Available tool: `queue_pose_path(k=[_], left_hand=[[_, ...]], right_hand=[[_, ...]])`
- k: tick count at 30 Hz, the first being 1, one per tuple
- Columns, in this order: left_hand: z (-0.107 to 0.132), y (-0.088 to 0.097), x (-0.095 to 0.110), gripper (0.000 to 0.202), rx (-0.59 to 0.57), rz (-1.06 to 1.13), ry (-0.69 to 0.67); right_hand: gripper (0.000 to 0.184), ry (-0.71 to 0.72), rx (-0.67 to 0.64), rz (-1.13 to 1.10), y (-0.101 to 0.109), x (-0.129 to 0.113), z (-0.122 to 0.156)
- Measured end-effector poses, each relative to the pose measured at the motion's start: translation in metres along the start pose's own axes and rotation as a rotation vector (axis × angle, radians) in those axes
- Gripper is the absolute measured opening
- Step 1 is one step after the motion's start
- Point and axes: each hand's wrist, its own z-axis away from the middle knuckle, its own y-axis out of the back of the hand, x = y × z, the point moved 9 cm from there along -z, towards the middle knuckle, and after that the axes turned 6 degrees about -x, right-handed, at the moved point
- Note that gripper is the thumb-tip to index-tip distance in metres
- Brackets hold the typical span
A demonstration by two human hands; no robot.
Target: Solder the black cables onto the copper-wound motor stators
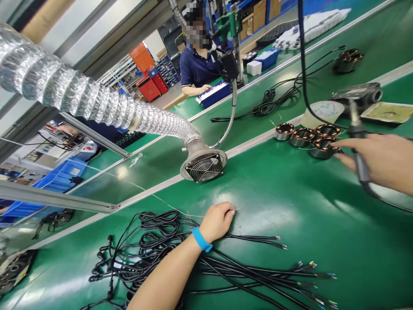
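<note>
My left hand, with a blue wristband, rests closed on the green mat and pinches a thin solder wire that runs off to the left. Under my forearm lies a bundle of black cables with coloured stripped ends pointing right. My right hand is at the right edge, fingers wrapped round a soldering iron whose black cord loops away. Just beyond it sit several copper-wound motor stators.
A silver flexible duct ends in a fan intake on the mat's far edge. A soldering stand and sponge tray sit at the right. More black cables and a stator lie beyond. A person in a dark shirt works opposite.
</note>
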Motion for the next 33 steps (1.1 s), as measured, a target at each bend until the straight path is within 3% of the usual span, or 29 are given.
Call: queue_pose_path(k=[3,6,9,14,17,23,28,33], left_hand=[[0.001,0.0,-0.001,0.015,0.011,0.03,0.016],[0.002,0.001,-0.006,0.014,0.019,0.113,0.047],[0.002,0.006,-0.012,0.012,0.058,0.331,0.104],[0.003,0.028,-0.019,0.012,0.198,0.661,0.18],[0.003,0.031,-0.019,0.012,0.176,0.794,0.178],[0.0,0.019,-0.015,0.032,0.01,0.748,0.182],[0.004,0.004,-0.024,0.029,-0.184,0.799,0.32],[0.002,0.005,-0.015,0.016,-0.204,0.942,0.19]], right_hand=[[0.067,0.169,-0.051,0.172,-0.023,-0.025,-0.002],[0.059,0.314,-0.045,0.272,-0.038,-0.049,0.011],[0.05,0.534,-0.087,0.28,-0.058,-0.089,0.046],[0.041,0.925,-0.159,0.159,-0.092,-0.176,0.123],[0.038,1.069,-0.186,0.054,-0.101,-0.217,0.152],[0.026,0.979,-0.239,-0.017,-0.098,-0.252,0.15],[0.031,0.867,-0.227,-0.036,-0.101,-0.247,0.146],[0.032,0.841,-0.295,-0.126,-0.118,-0.235,0.151]])
